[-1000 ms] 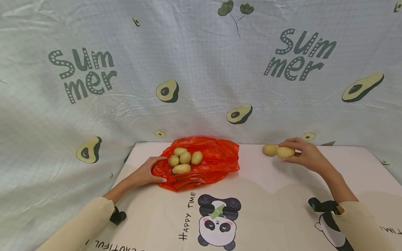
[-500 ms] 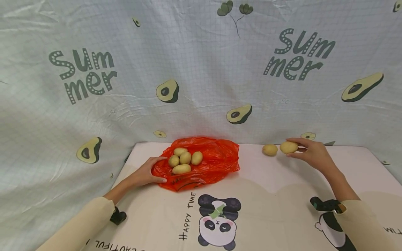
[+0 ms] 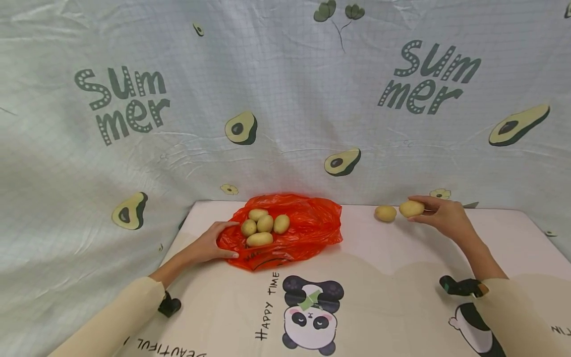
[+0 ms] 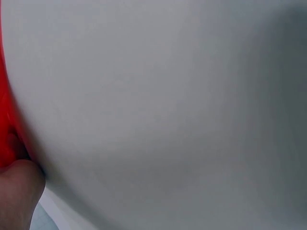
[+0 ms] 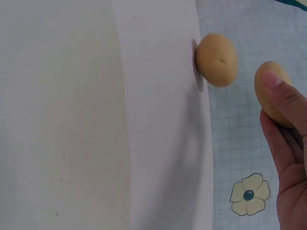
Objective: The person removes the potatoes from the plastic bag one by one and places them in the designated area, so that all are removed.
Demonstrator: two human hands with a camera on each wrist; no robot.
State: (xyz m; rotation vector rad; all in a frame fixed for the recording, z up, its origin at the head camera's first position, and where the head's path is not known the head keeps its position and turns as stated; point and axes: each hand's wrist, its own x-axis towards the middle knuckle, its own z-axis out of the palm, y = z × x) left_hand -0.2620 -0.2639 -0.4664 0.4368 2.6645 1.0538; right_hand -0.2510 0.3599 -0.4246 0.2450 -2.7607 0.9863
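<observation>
In the head view, the right hand pinches a yellow-skinned potato at the ends of the thumb and fingers, the gap between them only as wide as the potato itself; the potato juts out from the fingertips on the side toward the bag, well clear of the palm. Just beside it, with a narrow gap between, a second potato lies near the far edge of the white tabletop. Well apart from these, the left hand holds the end of a red plastic bag, thumb along the near side and fingers at the far side, spread wide around its mouth. Five potatoes lie clustered in the bag near that hand, not touching it. In the left wrist view, the thumb presses against the red plastic at the left edge of view; the other fingers are mostly hidden. In the right wrist view, the thumb lies along one side of the held potato and a finger supports its lower end, leaving the upper end free; the second potato sits apart from it, beside the flower-printed cloth.
</observation>
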